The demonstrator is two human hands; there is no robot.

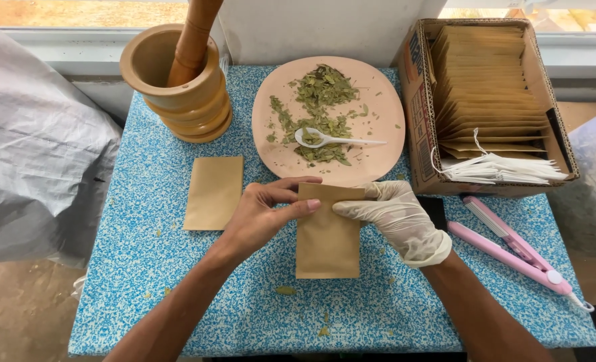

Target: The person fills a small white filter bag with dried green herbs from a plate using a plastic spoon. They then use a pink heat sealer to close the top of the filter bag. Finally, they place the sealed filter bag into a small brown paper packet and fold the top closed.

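Blue speckled bench (177, 281): both hands, left (261, 214) bare, right (391, 214) gloved, pinch the top edge of a brown paper pouch (328, 245), seemingly unfilled. Crushed leaves (321, 100) and spoon (324, 139) wait on a pink plate (378, 80); another pouch (214, 193) lies left.

I see a mortar (177, 80) far left, a leaf plate (378, 87) centre, a pouch box (418, 100) right, a pink sealer (512, 251) near right.

Flat tan paper pouch (328, 234) at centre; second tan pouch (213, 192) at nine o'clock; open brown cardboard box (420, 100) of upright pouches at two o'clock.
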